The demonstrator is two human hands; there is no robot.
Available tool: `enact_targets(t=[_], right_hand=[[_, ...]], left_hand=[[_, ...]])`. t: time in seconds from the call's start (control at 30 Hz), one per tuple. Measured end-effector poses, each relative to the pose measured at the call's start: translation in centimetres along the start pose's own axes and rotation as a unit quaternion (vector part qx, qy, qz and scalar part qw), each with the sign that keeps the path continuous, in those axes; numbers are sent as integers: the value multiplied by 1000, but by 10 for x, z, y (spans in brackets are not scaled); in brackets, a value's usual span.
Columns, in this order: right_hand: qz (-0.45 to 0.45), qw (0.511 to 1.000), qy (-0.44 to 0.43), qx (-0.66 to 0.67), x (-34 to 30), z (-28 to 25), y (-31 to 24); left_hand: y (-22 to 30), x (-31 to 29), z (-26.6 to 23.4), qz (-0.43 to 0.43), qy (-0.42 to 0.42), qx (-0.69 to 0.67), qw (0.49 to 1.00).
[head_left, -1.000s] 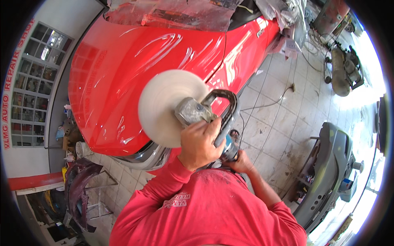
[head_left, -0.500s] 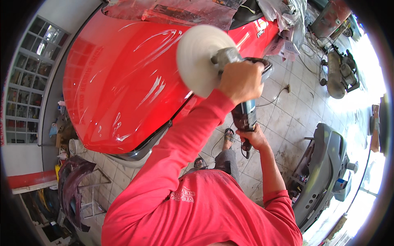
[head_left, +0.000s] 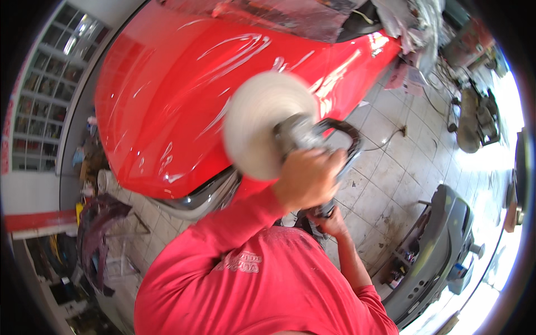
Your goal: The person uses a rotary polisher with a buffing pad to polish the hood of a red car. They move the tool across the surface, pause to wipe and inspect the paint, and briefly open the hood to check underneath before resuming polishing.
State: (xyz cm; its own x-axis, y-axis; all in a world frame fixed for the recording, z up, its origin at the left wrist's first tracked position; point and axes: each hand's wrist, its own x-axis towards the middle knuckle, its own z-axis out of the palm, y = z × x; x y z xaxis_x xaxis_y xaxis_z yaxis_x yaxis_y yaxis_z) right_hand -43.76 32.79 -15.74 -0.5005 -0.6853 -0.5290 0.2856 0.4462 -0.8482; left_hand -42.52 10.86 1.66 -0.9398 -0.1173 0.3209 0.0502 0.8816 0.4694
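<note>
Polisher (head_left: 290, 137) with its blurred white pad (head_left: 262, 123) is now lower on the red car panel (head_left: 167, 100) than half a second ago; left hand (head_left: 307, 178) stays closed on its loop handle, right hand (head_left: 332, 223) closed on its body, so the polishing goes on.

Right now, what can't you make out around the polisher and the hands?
- Polishing pad, head view: motion blur; contact with the red car panel can't be told.
- Polisher body: mostly covered by the left hand.
- Right hand: half hidden behind the left forearm; its grip can't be seen.
- Grey bumper at right: bent by the lens rim.
</note>
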Motion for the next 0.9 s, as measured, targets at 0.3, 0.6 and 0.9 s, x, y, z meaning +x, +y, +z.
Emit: enact_targets(t=[0.3, 0.6, 0.9], right_hand=[[-33, 995, 21, 91, 46, -45, -11], [-109, 985, -76, -112, 18, 54, 46], [-93, 993, -52, -48, 15, 34, 41]], left_hand=[[0, 73, 31, 23, 52, 4, 998], [0, -125, -44, -1, 145, 53, 988], [-2, -80, -14, 8, 79, 25, 997]])
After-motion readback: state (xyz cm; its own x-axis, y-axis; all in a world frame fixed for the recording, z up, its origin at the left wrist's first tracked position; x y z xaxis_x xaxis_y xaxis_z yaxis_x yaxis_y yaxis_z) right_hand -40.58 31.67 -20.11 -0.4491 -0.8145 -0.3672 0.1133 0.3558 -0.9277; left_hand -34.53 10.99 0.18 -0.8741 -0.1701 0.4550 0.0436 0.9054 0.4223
